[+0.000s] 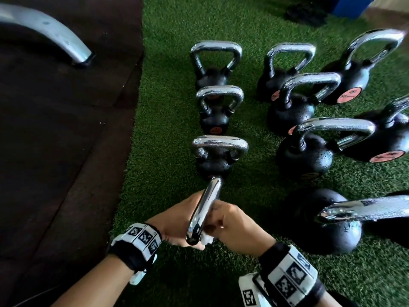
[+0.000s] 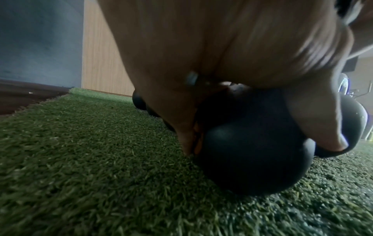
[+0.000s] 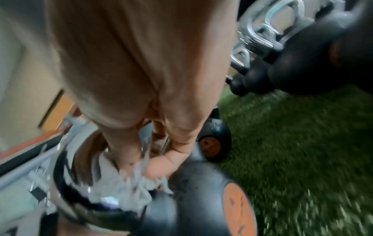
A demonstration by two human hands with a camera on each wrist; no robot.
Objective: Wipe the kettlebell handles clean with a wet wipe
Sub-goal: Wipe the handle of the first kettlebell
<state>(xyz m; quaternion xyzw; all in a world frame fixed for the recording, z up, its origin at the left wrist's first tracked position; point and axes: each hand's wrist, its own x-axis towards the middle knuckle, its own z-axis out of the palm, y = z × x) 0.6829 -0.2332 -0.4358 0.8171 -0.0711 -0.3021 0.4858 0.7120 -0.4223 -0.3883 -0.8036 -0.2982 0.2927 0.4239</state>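
The nearest kettlebell's chrome handle (image 1: 204, 209) points away from me, low in the head view. My left hand (image 1: 177, 218) grips the kettlebell from the left; in the left wrist view its fingers curl down round the black ball (image 2: 252, 159). From the right, my right hand (image 1: 234, 224) pinches a white wet wipe (image 1: 207, 239) against the near end of the handle. The right wrist view shows the crumpled wipe (image 3: 129, 188) under the fingers, beside the black body with its orange label (image 3: 238, 212).
Several more chrome-handled black kettlebells stand in rows on the green turf (image 1: 168, 134), one (image 1: 218, 156) just beyond the held one and one (image 1: 327, 222) close at the right. A dark rubber mat (image 1: 66, 129) with a curved metal leg (image 1: 51, 29) lies left.
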